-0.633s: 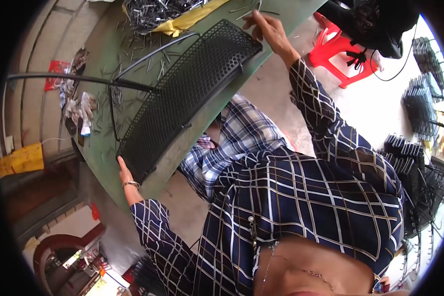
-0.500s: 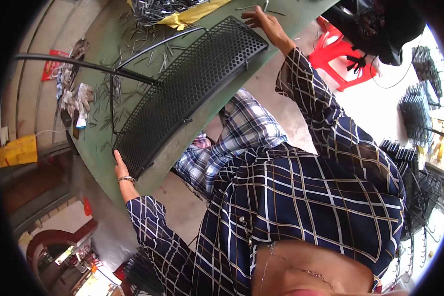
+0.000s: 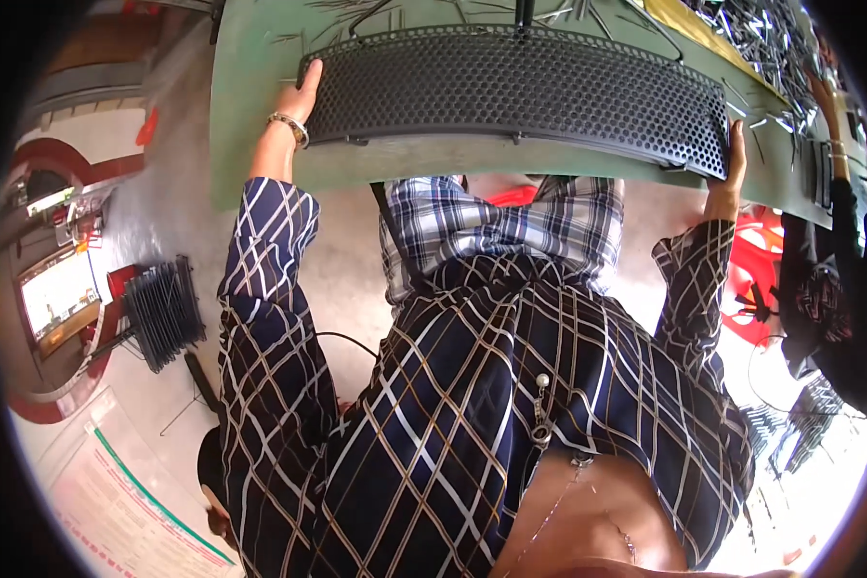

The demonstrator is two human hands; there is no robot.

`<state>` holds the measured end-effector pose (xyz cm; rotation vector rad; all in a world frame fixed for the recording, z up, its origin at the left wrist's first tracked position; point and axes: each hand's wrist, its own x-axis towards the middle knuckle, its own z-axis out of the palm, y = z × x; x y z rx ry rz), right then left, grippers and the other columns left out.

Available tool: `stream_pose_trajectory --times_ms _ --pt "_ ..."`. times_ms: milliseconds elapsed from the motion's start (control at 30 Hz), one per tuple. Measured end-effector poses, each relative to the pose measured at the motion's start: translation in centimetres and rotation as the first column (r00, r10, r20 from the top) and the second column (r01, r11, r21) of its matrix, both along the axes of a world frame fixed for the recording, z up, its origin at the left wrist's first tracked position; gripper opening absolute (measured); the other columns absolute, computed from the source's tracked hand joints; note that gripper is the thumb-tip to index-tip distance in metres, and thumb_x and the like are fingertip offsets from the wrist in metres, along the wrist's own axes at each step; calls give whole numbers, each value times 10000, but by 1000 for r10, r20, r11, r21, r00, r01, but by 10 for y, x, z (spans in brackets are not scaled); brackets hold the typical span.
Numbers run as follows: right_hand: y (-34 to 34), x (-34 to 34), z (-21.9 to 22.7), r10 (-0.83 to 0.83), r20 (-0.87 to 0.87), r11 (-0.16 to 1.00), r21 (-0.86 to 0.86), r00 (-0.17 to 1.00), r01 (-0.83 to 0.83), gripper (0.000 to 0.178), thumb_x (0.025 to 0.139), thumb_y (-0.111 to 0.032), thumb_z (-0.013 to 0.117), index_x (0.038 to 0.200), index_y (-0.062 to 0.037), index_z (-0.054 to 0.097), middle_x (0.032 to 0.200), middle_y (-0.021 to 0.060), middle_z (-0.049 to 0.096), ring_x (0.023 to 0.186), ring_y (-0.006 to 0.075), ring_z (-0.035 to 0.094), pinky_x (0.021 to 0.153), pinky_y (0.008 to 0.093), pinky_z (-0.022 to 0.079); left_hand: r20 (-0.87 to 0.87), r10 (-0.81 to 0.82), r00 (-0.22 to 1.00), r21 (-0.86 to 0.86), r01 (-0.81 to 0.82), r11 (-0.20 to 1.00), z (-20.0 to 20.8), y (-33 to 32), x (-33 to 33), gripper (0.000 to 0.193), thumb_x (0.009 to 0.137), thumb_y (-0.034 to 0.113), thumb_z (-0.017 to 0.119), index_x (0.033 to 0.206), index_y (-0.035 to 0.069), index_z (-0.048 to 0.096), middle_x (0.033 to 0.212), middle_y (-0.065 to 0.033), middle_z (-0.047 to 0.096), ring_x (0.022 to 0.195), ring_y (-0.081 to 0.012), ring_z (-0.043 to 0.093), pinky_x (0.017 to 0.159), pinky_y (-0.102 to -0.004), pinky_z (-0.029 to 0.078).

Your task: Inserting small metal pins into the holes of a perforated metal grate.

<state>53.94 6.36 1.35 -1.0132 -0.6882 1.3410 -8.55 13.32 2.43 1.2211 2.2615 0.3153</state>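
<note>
A long, curved black perforated metal rack (image 3: 511, 91) spans the near part of the green tabletop. Thin black rods rise behind its far edge and run out of view at the top. My left hand (image 3: 299, 99), with a bracelet at the wrist, grips the rack's left end. At the other end my right hand (image 3: 729, 166) holds the right edge, one digit showing along the outside and the rest hidden beneath. Small black lugs stick out along the rack's near edge.
Loose metal pins (image 3: 299, 37) lie on the green table (image 3: 453, 159) behind the rack. A heap of pins (image 3: 761, 43) rests on yellow sacking (image 3: 698, 34) at far right. Another person's arm (image 3: 828, 111) reaches in there. A red stool (image 3: 756, 260) stands right; black racks (image 3: 162, 308) stand left.
My right hand, spread at the rack's far end before, now grips its right edge. My view has turned, so the rack lies crosswise before me. My left hand stays on the left end.
</note>
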Motion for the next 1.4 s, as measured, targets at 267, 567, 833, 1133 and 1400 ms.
stream_pose_trajectory --times_ms 267,567,833,1133,1400 --pt "13 40 5 -127 180 983 -111 975 149 345 884 -318 521 1062 -27 576 925 65 637 736 142 612 656 250 488 76 -2 997 120 -7 993 -2 -27 41 980 720 753 374 1151 -121 481 1210 -292 465 1173 -375 429 974 -407 336" --pt "22 63 -36 -104 73 979 -170 992 115 326 869 -262 551 1045 11 582 952 97 635 771 170 623 696 268 503 15 -157 987 -78 158 984 -14 -13 31 1078 703 785 326 1154 -189 420 1240 -331 405 1208 -395 377 1000 -400 301" --pt "49 67 -7 -95 962 988 123 254 -98 420 895 -329 473 1121 11 571 1083 68 603 1013 173 534 883 258 375 -76 -204 976 -49 201 978 18 -1 42 1029 702 802 269 986 -141 568 1054 -343 523 1055 -422 500 893 -437 397" --pt "70 81 42 -89 696 990 -15 713 138 425 892 -353 516 1107 9 576 976 35 612 877 103 540 800 222 416 30 -241 970 -10 241 970 32 10 87 918 787 684 352 1153 -153 444 1183 -335 454 1162 -405 414 967 -404 335" --pt "81 93 68 -89 702 991 -7 707 131 446 882 -350 527 1119 27 555 1010 67 617 919 104 536 832 236 413 -159 -299 941 -94 287 953 57 30 99 747 801 621 422 1016 -75 584 959 -297 588 957 -402 558 850 -432 422"
